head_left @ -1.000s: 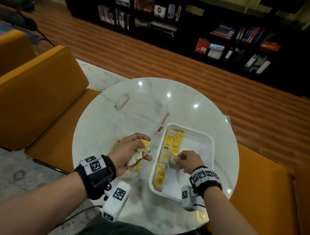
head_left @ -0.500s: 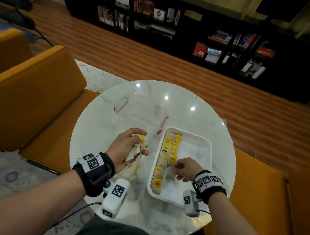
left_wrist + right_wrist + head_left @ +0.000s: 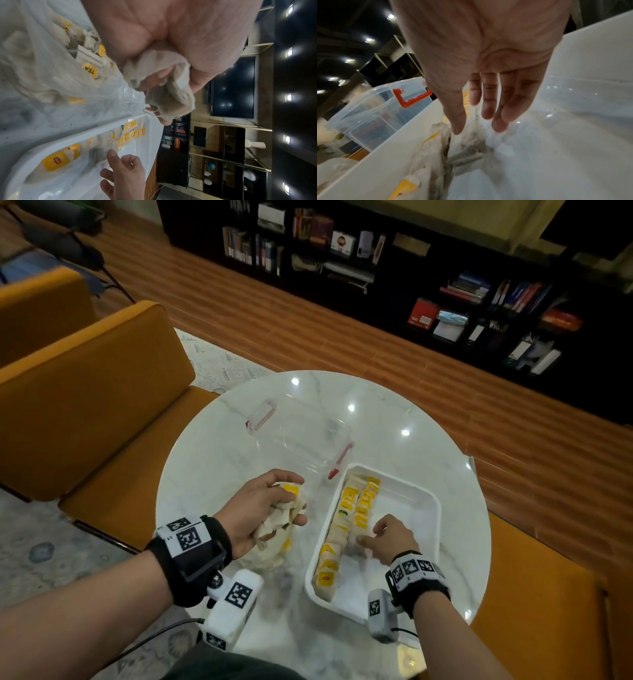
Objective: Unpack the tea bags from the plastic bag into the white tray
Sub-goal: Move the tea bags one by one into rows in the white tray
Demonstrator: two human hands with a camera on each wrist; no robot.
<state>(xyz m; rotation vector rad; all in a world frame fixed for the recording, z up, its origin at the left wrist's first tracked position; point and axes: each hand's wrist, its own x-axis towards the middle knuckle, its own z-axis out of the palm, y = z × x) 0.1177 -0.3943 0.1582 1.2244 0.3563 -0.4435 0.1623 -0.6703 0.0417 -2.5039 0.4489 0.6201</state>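
My left hand [image 3: 274, 506] grips a bunch of pale tea bags [image 3: 286, 510] with yellow tags, just above the crumpled plastic bag [image 3: 265, 561] on the table. More tea bags show inside the plastic bag [image 3: 51, 60]. The white tray [image 3: 426, 510] lies to the right, with two rows of tea bags [image 3: 349, 508] along its left side. My right hand [image 3: 375, 537] hovers inside the tray with its fingers [image 3: 488, 108] loose and holding nothing. A tea bag [image 3: 471, 146] lies flat on the tray floor right under the fingertips.
A clear plastic container [image 3: 301, 436] with red clips [image 3: 340, 460] stands behind the bag and tray on the round marble table [image 3: 411, 419]. Orange seats [image 3: 85, 405] surround the table. The tray's right half [image 3: 556, 135] is bare.
My right hand has let go of the tea bag it pinched and opened its fingers above it. The left hand keeps its hold on the bunch.
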